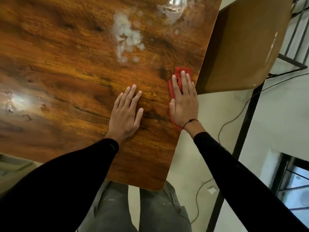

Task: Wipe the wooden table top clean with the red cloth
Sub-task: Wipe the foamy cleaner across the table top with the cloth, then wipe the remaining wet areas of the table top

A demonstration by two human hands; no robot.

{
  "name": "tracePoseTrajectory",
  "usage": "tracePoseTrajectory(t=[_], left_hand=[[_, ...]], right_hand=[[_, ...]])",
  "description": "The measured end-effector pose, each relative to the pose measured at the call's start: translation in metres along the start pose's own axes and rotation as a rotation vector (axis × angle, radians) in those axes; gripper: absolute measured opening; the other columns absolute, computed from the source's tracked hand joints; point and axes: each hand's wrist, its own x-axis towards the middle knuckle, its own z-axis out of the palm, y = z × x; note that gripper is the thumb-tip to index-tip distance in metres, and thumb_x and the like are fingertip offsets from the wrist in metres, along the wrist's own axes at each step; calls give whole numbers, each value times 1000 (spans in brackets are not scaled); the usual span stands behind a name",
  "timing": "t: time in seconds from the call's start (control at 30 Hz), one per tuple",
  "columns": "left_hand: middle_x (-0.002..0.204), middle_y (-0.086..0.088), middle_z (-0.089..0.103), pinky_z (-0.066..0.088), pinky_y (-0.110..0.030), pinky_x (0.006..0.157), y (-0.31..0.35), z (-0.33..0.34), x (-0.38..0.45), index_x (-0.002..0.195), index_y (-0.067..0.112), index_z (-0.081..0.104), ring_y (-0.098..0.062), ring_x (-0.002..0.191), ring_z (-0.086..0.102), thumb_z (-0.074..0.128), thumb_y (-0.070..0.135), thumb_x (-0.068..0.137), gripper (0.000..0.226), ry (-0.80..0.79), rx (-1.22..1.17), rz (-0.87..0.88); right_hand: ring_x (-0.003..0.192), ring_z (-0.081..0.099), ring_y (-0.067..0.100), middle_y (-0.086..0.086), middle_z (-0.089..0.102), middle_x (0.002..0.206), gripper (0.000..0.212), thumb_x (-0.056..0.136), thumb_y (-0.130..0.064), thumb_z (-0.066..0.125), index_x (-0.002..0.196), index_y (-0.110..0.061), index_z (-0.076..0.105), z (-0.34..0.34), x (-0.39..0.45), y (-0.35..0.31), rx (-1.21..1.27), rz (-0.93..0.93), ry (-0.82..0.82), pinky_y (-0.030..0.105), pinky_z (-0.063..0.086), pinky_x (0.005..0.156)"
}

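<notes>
- A glossy wooden counter (66,64) with dark grain fills most of the view, its rounded corner pointing toward the person, with pale floor (192,156) beyond its right edge.
- A whitish, foamy smear (125,36) lies on the counter well beyond the hands, and a wet, shiny patch (170,9) sits farther still, near the counter's far right edge.
- More small wet spots (16,101) glisten at the counter's left side, where light reflects off the wood.
- The red cloth (179,76) lies flat on the counter right at its right edge, folded into a narrow strip.
- The right hand (184,101) presses down on the red cloth, palm flat and fingers straight and slightly spread; cloth shows past the fingertips and beside the wrist.
- A thin dark band circles the right wrist, above a black sleeve.
- The left hand (127,111) rests flat on the bare wood of the counter, just left of the red cloth but not touching it, fingers straight and fanned, holding nothing.
- A brown chair seat (242,47) stands just off the counter's right edge, close to the red cloth.
- A thin cable (234,118) trails over the floor beside the chair's dark frame.
</notes>
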Motion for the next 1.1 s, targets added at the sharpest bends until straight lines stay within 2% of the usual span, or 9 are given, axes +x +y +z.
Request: tracePoseTrajectory(t=[0.13,0.2,0.33,0.53,0.7,0.8,0.93,1.03,1.1], left_hand=[[184,-11,20,18,-50,138,-1,-3,-2,172,12,35,-26,172,14,34,42,120,61,6,-6,-2],[184,-11,22,18,-49,138,-1,-3,-3,172,12,36,-27,172,17,35,42,120,60,16,-8,8],[183,-12,24,16,-46,139,-1,0,-4,171,12,38,-27,171,19,32,44,120,60,39,-17,32],[182,-13,28,19,-46,138,-3,-3,-12,166,10,45,-29,170,22,37,43,120,57,64,-157,24],[170,-15,45,28,-46,131,7,-16,-67,152,9,61,-33,162,37,44,33,119,44,179,-404,-159],[156,-13,59,35,-49,125,16,-19,-128,139,10,68,-33,150,49,45,34,115,42,174,-467,-231],[136,-9,68,46,-47,112,26,-19,-179,126,11,72,-25,127,57,46,35,113,37,170,-503,-320],[124,-1,69,48,-43,102,35,-29,-184,123,17,71,-12,116,52,43,40,113,37,172,-555,-412],[121,1,70,46,-39,101,43,-36,-181,124,18,71,-14,115,56,40,45,113,42,149,-561,-471]], right_hand=[[174,14,41,20,11,188,79,109,-31,44,181,-15,18,15,-20,-34,-10,376,101,56,24,140],[171,23,43,21,15,186,78,110,-36,39,182,-16,16,20,-38,-45,30,517,116,55,36,134],[139,56,41,23,44,164,78,111,-45,38,180,-14,19,27,-86,-66,106,697,135,52,64,99],[110,71,29,13,66,137,63,113,-45,44,166,-11,46,25,-161,-81,216,719,129,32,51,79],[92,74,34,8,76,108,38,116,-47,43,130,-17,61,1,-231,-42,59,723,-121,36,44,76],[95,73,40,17,78,107,36,116,-44,51,127,-11,63,-23,-281,-15,50,882,-185,44,58,84],[103,70,50,26,73,106,32,116,-30,57,117,0,67,-61,-312,11,317,1023,-126,56,60,93],[102,70,47,22,73,99,26,116,-21,58,102,-2,69,-85,-306,16,557,1058,-45,57,59,95],[96,70,38,14,73,92,27,117,-19,56,94,-9,68,-99,-293,18,719,1099,-23,51,59,90]])
